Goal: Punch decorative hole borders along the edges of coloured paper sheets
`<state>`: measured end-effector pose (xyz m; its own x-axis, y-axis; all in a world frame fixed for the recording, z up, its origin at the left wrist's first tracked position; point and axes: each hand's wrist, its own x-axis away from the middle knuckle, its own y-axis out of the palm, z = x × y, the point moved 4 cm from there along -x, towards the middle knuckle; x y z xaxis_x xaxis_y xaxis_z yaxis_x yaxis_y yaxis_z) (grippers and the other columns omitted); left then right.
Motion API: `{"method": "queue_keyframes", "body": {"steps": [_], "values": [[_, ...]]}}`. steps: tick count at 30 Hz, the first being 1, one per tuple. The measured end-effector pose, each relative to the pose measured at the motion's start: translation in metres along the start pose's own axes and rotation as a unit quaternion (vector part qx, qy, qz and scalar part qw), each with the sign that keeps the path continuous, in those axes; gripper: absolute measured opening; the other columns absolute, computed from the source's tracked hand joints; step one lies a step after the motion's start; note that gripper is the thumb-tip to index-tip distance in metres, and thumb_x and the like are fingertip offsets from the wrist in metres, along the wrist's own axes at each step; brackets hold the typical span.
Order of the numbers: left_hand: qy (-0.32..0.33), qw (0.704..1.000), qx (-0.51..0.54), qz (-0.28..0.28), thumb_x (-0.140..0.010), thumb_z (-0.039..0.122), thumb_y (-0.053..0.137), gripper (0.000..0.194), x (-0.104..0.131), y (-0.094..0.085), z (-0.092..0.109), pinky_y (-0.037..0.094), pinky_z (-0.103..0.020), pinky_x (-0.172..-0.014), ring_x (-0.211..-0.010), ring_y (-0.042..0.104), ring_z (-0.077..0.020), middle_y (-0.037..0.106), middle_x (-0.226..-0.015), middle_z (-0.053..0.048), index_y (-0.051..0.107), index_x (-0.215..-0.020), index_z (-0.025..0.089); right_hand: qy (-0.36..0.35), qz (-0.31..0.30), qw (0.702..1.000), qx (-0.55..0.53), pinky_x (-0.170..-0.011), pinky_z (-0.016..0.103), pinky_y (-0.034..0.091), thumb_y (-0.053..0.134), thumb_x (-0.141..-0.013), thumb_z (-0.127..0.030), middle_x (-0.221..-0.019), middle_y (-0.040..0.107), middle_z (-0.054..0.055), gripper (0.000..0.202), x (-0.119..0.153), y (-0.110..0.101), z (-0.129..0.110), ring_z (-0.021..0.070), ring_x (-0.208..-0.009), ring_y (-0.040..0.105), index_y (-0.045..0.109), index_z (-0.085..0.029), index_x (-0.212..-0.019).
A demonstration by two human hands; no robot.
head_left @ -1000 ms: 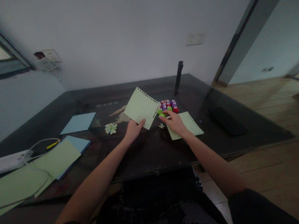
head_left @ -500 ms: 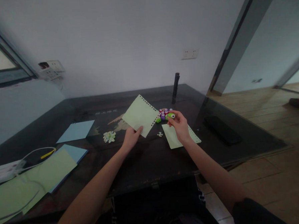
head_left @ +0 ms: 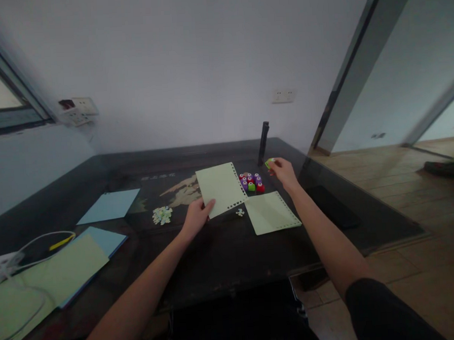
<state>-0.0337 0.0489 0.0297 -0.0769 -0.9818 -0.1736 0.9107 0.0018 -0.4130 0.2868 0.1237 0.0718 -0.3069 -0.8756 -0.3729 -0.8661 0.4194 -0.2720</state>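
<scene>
My left hand [head_left: 197,215] pinches the lower left corner of a pale green punched sheet [head_left: 221,186], thumb on top. A small green piece [head_left: 269,163] is between the fingertips of my right hand [head_left: 283,173], raised to the right of a cluster of red, purple and green eye-marked pieces [head_left: 251,183]. A second pale green sheet [head_left: 272,212] lies flat on the dark table [head_left: 224,261] below that cluster. Beside its left edge is a small group of puzzle pieces [head_left: 240,212]. Left of my left hand sits a larger pile of puzzle pieces [head_left: 162,215].
A black upright object [head_left: 263,143] stands behind the cluster. One blue sheet [head_left: 109,206] lies at the left, with green sheets [head_left: 53,275], a white cable and a yellow item [head_left: 61,242] nearer me. A dark flat object [head_left: 331,207] is beside my right forearm.
My right hand has moved up and right, away from the cluster, with the green piece. The sheet in my left hand has turned and sits lower. The camera view has shifted slightly.
</scene>
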Motion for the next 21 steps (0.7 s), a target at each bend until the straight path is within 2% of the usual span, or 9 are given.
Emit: {"method": "queue_keyframes", "body": {"steps": [2, 3, 5, 7, 15, 19, 21], "values": [[0.002, 1.0, -0.007, 0.001, -0.075, 0.052, 0.051, 0.039, -0.001, 0.0, -0.001, 0.031, -0.022, -0.041, -0.04, 0.043, -0.0111, 0.047, -0.046, 0.003, 0.055, -0.064, 0.015, 0.041, -0.05, 0.982, 0.176, -0.065, 0.027, 0.047, 0.06, -0.076, -0.031, -0.077, 0.068, 0.007, 0.019, -0.006, 0.005, 0.023, 0.0175, -0.069, 0.064, 0.066, -0.015, -0.084], [0.002, 1.0, -0.01, 0.001, -0.075, 0.053, 0.051, 0.04, -0.001, 0.0, -0.002, 0.03, -0.022, -0.041, -0.04, 0.042, -0.0111, 0.046, -0.046, 0.003, 0.055, -0.064, 0.015, 0.046, -0.06, 0.968, 0.241, -0.07, 0.028, 0.047, 0.062, -0.076, -0.028, -0.083, 0.069, 0.008, 0.018, -0.006, 0.007, 0.033, 0.019, -0.076, 0.065, 0.067, -0.015, -0.087], [0.003, 1.0, -0.013, -0.002, -0.076, 0.054, 0.05, 0.041, -0.001, 0.0, -0.003, 0.029, -0.022, -0.041, -0.041, 0.042, -0.0109, 0.046, -0.047, 0.003, 0.055, -0.065, 0.015, 0.043, -0.065, 0.943, 0.324, -0.077, 0.029, 0.046, 0.062, -0.076, -0.026, -0.094, 0.07, 0.01, 0.019, -0.002, 0.01, 0.046, 0.021, -0.088, 0.064, 0.068, -0.016, -0.092], [0.004, 1.0, -0.009, -0.011, -0.076, 0.055, 0.05, 0.042, 0.0, 0.002, -0.004, 0.028, -0.022, -0.041, -0.042, 0.041, -0.0104, 0.045, -0.048, 0.003, 0.055, -0.064, 0.015, 0.041, -0.076, 0.929, 0.359, -0.08, 0.029, 0.045, 0.063, -0.077, -0.026, -0.099, 0.069, 0.01, 0.02, 0.002, 0.014, 0.053, 0.0214, -0.093, 0.063, 0.068, -0.017, -0.094], [0.008, 0.998, 0.034, -0.05, -0.075, 0.056, 0.054, 0.042, 0.004, 0.008, -0.001, 0.03, -0.021, -0.04, -0.042, 0.04, -0.0091, 0.044, -0.049, 0.004, 0.05, -0.062, 0.016, 0.025, -0.116, 0.931, 0.346, -0.081, 0.031, 0.045, 0.061, -0.08, -0.03, -0.097, 0.067, 0.012, 0.023, -0.001, 0.019, 0.061, 0.0212, -0.091, 0.061, 0.068, -0.015, -0.096], [0.003, 0.998, 0.04, -0.043, -0.076, 0.056, 0.053, 0.041, 0.004, 0.008, -0.001, 0.031, -0.021, -0.039, -0.04, 0.041, -0.0092, 0.043, -0.048, 0.004, 0.049, -0.063, 0.016, -0.017, -0.051, 0.95, 0.307, -0.082, 0.031, 0.045, 0.061, -0.08, -0.03, -0.094, 0.066, 0.01, 0.022, -0.003, 0.007, 0.046, 0.0197, -0.089, 0.06, 0.068, -0.015, -0.094], [0.006, 0.999, 0.039, -0.038, -0.077, 0.056, 0.052, 0.042, 0.004, 0.007, -0.001, 0.031, -0.021, -0.039, -0.039, 0.042, -0.0095, 0.044, -0.048, 0.004, 0.05, -0.064, 0.016, -0.01, -0.06, 0.972, 0.228, -0.075, 0.029, 0.046, 0.057, -0.083, -0.032, -0.085, 0.067, 0.009, 0.021, 0.001, 0.006, 0.032, 0.0178, -0.079, 0.061, 0.068, -0.015, -0.088]]}}
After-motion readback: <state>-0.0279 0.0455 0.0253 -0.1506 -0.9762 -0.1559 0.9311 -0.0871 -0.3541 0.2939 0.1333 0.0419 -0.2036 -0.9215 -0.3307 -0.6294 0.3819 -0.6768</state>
